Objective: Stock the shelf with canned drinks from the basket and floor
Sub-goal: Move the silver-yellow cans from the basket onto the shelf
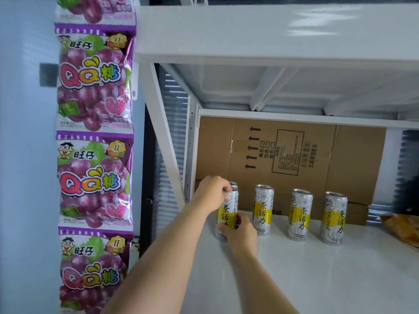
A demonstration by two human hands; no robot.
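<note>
Canned drink: tall slim silver-and-white aluminium can with a yellow band and black lettering (226, 214), upright at the far left of the row on the shelf, and both hands are on it.
Left hand: the left hand (213, 191) is up top, fingers curled over the rim and pinching the lid end of the can.
Right hand: the right hand (241, 230) is down low, fingers and thumb wrapped round the can's lower body, covering part of the yellow band.
Hidden can: just the silver top of a rear can (234, 184) peeks out right behind the held one; whether they touch, I cannot tell.
Row: three more of the same design stand upright with their labels facing out and clear gaps between them: the second can (263, 209), the third can (299, 218) and the fourth can (333, 219).
Shelf: glossy white shelf board (317, 268) carries the whole row, which stands towards the back.
Backing: flattened brown cardboard sheet with black arrows and printed text (283, 155) stands against the rear, behind the cans.
Above: white metal upper shelf (272, 30), its ribbed underside showing.
Left side: hanging strip of purple grape-candy packets (93, 177) runs down beside the shelf's post.
Right edge: crinkled orange-yellow snack bag (401, 227) lies on the board, apart from the fourth can.
</note>
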